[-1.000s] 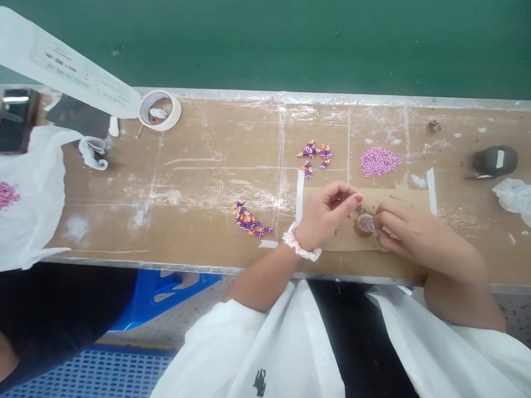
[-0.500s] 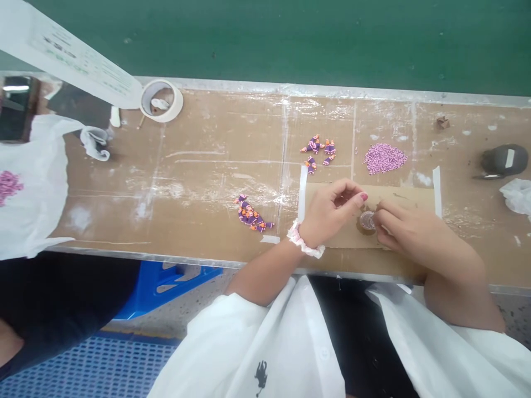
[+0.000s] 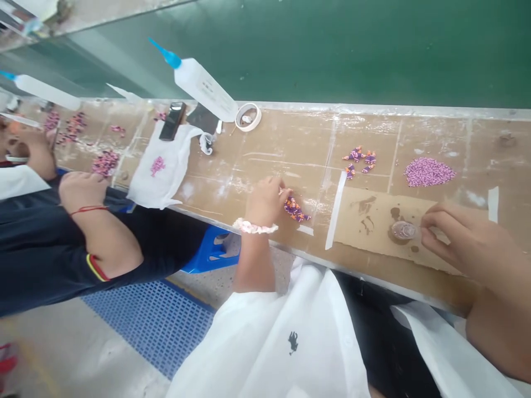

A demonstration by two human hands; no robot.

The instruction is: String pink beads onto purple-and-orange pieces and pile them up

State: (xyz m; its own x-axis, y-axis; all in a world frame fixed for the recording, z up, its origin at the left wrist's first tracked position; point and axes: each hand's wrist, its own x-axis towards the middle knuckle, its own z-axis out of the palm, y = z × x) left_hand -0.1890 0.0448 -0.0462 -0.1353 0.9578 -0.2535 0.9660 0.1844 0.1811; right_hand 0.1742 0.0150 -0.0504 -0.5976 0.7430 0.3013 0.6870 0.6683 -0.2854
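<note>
My left hand (image 3: 267, 200) reaches to a small pile of purple-and-orange figures (image 3: 295, 210), its fingers pinched at the pile's upper left end. What lies between those fingertips is too small to make out. Over the brown cardboard sheet (image 3: 352, 232), my right hand (image 3: 468, 237) is closed in a pinch, and anything in it is hidden. Just left of its fingertips stands a small clear round cup (image 3: 403, 230) on a wet patch. Beyond the sheet lie several more purple-and-orange figures (image 3: 354, 153) and a heap of tiny pink pieces (image 3: 429, 172).
Masking tape (image 3: 249, 117), a white bottle with a blue nozzle (image 3: 205, 88) and a phone (image 3: 173, 121) are at the back left. A white cloth (image 3: 166, 185) bears pink pieces. Co-workers' arms (image 3: 105, 226) rest farther left, near a blue stool (image 3: 215, 249).
The view has swung left, bringing co-workers into sight. My left hand has left the cup area and gone left to the figure pile. The right hand remains beside the cup.
</note>
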